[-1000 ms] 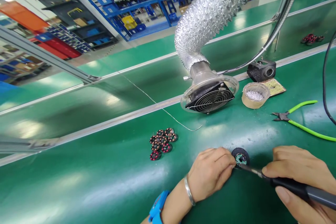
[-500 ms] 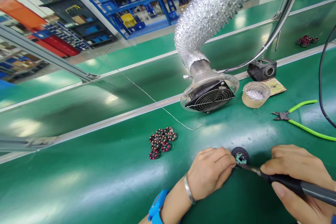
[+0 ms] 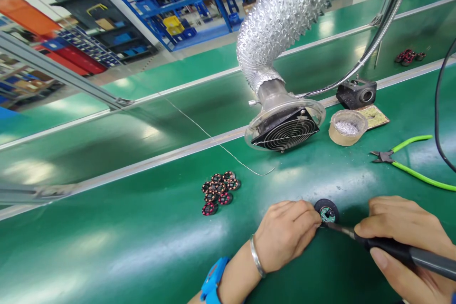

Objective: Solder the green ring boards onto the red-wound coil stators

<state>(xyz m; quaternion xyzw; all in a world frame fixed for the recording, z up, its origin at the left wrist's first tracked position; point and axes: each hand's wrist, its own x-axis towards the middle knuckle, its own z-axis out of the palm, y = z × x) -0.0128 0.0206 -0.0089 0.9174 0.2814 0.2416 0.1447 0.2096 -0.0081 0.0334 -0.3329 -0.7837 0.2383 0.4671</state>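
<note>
My right hand [image 3: 409,242] is closed around the dark handle of a soldering iron [image 3: 402,250]. The iron's tip meets the lower edge of a small black ring-shaped part [image 3: 328,203] with a green circuit board [image 3: 327,214] in its centre. At the left edge of that part, my left hand [image 3: 287,232] has its fingers curled and pressed together. What the left fingertips pinch is hidden. A cluster of small round coil parts with copper and red windings [image 3: 219,188] lies left of my hands.
Behind my hands hangs a fume extractor fan [image 3: 287,133] on a silver flexible duct [image 3: 270,23]. A thin bent wire [image 3: 228,152] points down toward the bench. To the right are a tub of metal bits [image 3: 345,128], a black iron holder [image 3: 356,94] and green-handled cutters [image 3: 406,156].
Both hands, the iron and the ring-shaped part stay almost in place. Only a slight shift of the camera view shows.
</note>
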